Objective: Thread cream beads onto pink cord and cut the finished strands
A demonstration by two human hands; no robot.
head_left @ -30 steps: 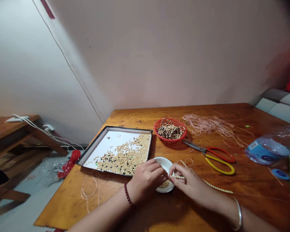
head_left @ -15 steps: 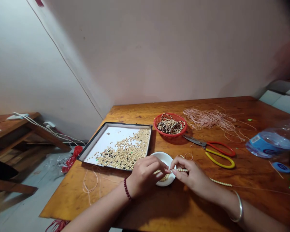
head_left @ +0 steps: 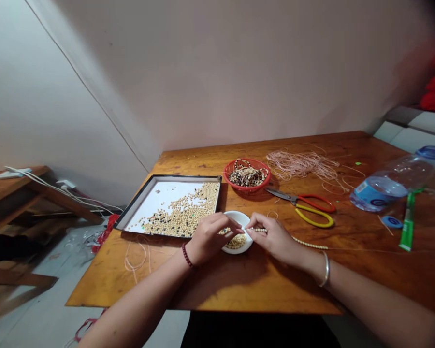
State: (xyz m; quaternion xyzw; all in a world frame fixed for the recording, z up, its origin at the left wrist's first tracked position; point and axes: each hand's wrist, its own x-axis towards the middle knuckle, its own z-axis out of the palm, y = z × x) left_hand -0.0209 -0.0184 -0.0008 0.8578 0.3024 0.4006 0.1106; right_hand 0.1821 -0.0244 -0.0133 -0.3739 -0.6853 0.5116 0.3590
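Observation:
My left hand (head_left: 210,237) hovers over a small white dish (head_left: 239,220) of cream beads, its fingertips pinched on something too small to make out. My right hand (head_left: 275,238) sits just right of the dish, fingers pinched on the end of a cord strung with cream beads (head_left: 308,243) that trails off to the right across the wooden table (head_left: 239,285). The two pinches nearly meet above the dish. A dark red bead bracelet is on my left wrist, a silver bangle on my right.
A black-rimmed white tray (head_left: 155,193) of loose cream and dark beads lies left of the dish. Behind are a red basket (head_left: 247,175) of beaded strings, a pile of pink cord (head_left: 300,164), red-and-yellow scissors (head_left: 311,210), a lying plastic bottle (head_left: 387,183), and a green pen (head_left: 408,220).
Both hands keep working at the dish, pinches staying close together. The camera has tilted, so the table and hands appear higher and further left in the picture.

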